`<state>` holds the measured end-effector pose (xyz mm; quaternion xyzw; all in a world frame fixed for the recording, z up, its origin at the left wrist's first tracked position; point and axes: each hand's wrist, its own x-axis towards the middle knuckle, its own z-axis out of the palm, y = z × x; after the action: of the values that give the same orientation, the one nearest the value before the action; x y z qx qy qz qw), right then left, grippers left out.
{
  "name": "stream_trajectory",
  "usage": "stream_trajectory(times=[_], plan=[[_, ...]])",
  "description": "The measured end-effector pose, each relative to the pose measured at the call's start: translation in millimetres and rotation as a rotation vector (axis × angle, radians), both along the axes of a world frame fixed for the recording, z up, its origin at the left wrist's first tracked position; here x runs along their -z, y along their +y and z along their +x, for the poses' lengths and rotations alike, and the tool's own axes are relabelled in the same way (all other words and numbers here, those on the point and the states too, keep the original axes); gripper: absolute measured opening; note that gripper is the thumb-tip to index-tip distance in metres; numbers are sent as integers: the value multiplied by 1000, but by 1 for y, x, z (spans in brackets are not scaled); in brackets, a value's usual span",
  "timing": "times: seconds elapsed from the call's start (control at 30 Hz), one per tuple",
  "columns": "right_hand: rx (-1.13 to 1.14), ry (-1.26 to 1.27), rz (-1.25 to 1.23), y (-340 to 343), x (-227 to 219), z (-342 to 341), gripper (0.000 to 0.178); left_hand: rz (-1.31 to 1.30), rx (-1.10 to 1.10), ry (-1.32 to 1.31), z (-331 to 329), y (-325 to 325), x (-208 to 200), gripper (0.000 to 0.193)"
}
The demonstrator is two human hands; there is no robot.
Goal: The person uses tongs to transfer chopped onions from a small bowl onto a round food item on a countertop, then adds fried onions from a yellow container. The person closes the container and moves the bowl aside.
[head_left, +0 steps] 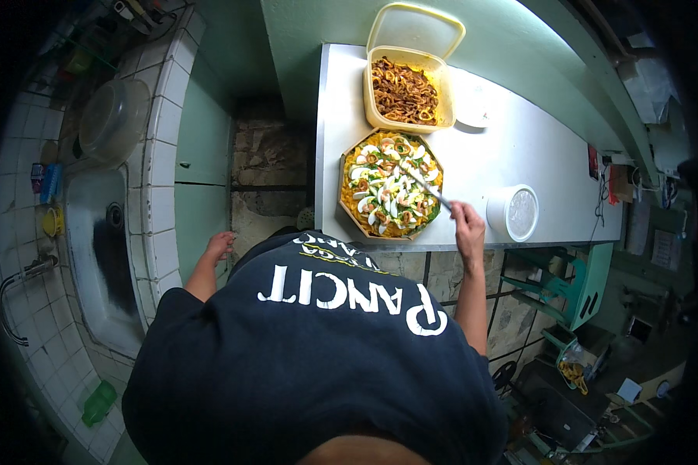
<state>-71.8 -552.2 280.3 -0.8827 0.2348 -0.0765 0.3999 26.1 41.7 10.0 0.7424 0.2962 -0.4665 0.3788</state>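
Note:
My right hand [468,225] grips a metal spoon [424,185] whose tip rests over a round woven tray of yellow noodles [391,184] topped with sliced egg and greens, on a white table [512,147]. My left hand [220,246] hangs at my side with loosely curled fingers, holding nothing, near the tiled counter edge. Behind the tray stands an open yellow plastic box [408,93] filled with brown fried pieces, its lid tipped up at the back.
A white lidded round tub [513,212] sits right of my right hand. A white lid [473,116] lies by the box. At left, a tiled counter holds a steel sink [101,240] and an upturned bowl [113,118]. Green stool [574,291] below the table.

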Motion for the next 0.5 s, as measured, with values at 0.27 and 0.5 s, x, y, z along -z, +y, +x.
stream_trajectory(times=[0.27,0.5], plan=[[-37,64,-285,31,18,-34,19,-34,84,-31,15,-10,3,41],[12,16,-184,16,7,-23,22,-51,39,-48,24,-19,-5,40]])
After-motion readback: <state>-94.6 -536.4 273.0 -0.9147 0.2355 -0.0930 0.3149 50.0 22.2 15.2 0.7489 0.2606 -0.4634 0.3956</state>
